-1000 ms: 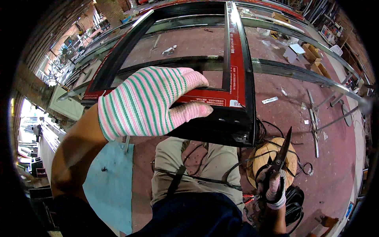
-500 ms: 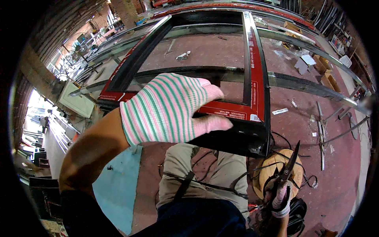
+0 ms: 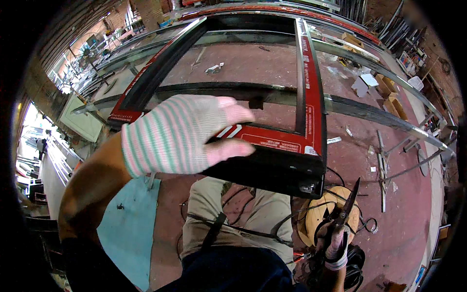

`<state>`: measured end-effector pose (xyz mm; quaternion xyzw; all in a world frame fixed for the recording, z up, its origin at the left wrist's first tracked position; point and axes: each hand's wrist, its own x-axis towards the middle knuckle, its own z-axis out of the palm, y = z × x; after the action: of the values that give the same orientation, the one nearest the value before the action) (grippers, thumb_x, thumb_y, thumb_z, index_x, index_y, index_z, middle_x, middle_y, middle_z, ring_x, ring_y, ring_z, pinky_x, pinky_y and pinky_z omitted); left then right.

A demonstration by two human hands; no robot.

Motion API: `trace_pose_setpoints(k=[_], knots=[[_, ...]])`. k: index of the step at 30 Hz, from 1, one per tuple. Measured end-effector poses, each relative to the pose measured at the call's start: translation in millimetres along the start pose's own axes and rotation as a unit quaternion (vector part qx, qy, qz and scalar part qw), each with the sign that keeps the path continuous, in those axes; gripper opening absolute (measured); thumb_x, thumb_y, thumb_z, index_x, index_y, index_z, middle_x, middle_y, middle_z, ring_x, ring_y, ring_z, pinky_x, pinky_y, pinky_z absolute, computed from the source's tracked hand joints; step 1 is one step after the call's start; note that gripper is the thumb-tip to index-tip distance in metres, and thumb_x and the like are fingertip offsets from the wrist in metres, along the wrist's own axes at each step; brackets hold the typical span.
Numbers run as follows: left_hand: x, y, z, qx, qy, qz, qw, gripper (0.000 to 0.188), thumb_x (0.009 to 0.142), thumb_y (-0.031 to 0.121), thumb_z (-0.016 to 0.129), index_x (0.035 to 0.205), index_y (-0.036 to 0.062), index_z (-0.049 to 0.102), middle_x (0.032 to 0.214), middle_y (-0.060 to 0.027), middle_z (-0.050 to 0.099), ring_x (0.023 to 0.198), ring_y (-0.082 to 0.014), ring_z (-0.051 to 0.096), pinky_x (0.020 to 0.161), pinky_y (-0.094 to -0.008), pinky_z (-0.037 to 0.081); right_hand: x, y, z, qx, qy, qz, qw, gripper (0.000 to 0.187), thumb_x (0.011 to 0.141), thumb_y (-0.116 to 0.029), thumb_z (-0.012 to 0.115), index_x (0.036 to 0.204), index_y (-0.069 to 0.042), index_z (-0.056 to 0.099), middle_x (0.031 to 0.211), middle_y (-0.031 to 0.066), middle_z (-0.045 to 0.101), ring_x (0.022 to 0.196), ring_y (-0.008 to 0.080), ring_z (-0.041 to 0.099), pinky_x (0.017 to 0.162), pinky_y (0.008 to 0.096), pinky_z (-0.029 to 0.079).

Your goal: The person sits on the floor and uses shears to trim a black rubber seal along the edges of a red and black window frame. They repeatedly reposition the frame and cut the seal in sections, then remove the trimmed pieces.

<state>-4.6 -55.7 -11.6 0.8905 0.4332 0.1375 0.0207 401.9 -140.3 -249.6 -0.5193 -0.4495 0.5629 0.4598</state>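
Observation:
A black rectangular metal frame (image 3: 265, 170), like a window frame, lies before me with red printed film on its faces. My left hand (image 3: 168, 134), in a pink, green and white striped knit glove, grips its near rail, with the thumb on the outer edge and fingers toward the opening. Low on the right, my right hand (image 3: 336, 246), also gloved, holds dark scissors (image 3: 348, 207). Their blades are together and point up, away from the frame. The right hand's fingers are partly in shadow.
Long metal rails (image 3: 374, 113) run crosswise beneath the frame. A round wooden-coloured disc (image 3: 307, 226) with black cord sits under the scissors. At left a light blue sheet (image 3: 129, 233) covers part of the floor. Cardboard boxes (image 3: 395, 107) and a metal stand (image 3: 382, 170) are on the right.
My left hand has slid left along the near rail, away from the right corner. The whole view has shifted slightly. The scissors stay in my right hand.

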Motion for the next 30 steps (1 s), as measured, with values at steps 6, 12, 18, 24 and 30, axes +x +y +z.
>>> trace_pose_setpoints(k=[6,12,18,24,30], knots=[[-48.3,-8.1,-36.3,-0.011,-0.032,-0.054,0.998,0.046,0.090,0.033,0.069,0.122,0.0013,0.062,0.101,-0.0176,0.064,0.091,-0.0359,0.065,0.081,-0.0409,0.052,8.6,-6.1,-0.7,0.087,-0.100,0.043,0.990,0.044,0.097,-0.047,0.064,0.088,-0.004,0.066,0.077,0.0036,0.066,0.068,0.0133,0.061,0.058,0.0289,0.050],[-73.2,-30.6,-39.6,-0.010,-0.022,-0.083,0.996,0.045,0.086,0.025,0.072,0.124,0.0016,0.062,0.106,-0.0193,0.066,0.099,-0.0384,0.065,0.088,-0.0417,0.051,24.2,-66.8,36.7,-0.039,-0.076,-0.100,0.991,0.066,0.096,-0.067,0.051,0.084,-0.003,0.061,0.058,0.0035,0.056,0.039,0.0111,0.046,0.038,0.0241,0.034],[-64.8,-26.1,-29.6,0.001,0.000,-0.070,0.998,0.048,0.088,0.035,0.072,0.122,0.0020,0.062,0.103,-0.0179,0.067,0.094,-0.0370,0.066,0.083,-0.0421,0.053,67.2,-133.9,63.5,-0.001,-0.121,-0.197,0.973,0.041,0.099,-0.046,0.060,0.086,-0.007,0.058,0.066,-0.0012,0.055,0.048,0.0068,0.045,0.042,0.0234,0.032],[-36.6,-7.1,-12.5,0.018,0.035,-0.033,0.999,0.048,0.088,0.039,0.072,0.115,0.0001,0.066,0.095,-0.0171,0.068,0.089,-0.0359,0.067,0.079,-0.0413,0.055,103.2,-200.4,109.4,-0.109,-0.002,-0.200,0.974,0.048,0.093,-0.050,0.065,0.081,-0.003,0.063,0.057,-0.0023,0.051,0.047,0.0082,0.049,0.044,0.0262,0.035],[-36.7,-15.5,-12.0,-0.025,0.028,0.023,0.999,0.046,0.088,0.026,0.072,0.124,0.0006,0.061,0.102,-0.0182,0.067,0.094,-0.0375,0.066,0.082,-0.0435,0.054,135.1,-197.8,118.5,-0.132,-0.034,-0.170,0.976,0.046,0.089,-0.049,0.072,0.085,-0.004,0.065,0.061,-0.0029,0.052,0.052,0.0057,0.049,0.045,0.0242,0.038]])
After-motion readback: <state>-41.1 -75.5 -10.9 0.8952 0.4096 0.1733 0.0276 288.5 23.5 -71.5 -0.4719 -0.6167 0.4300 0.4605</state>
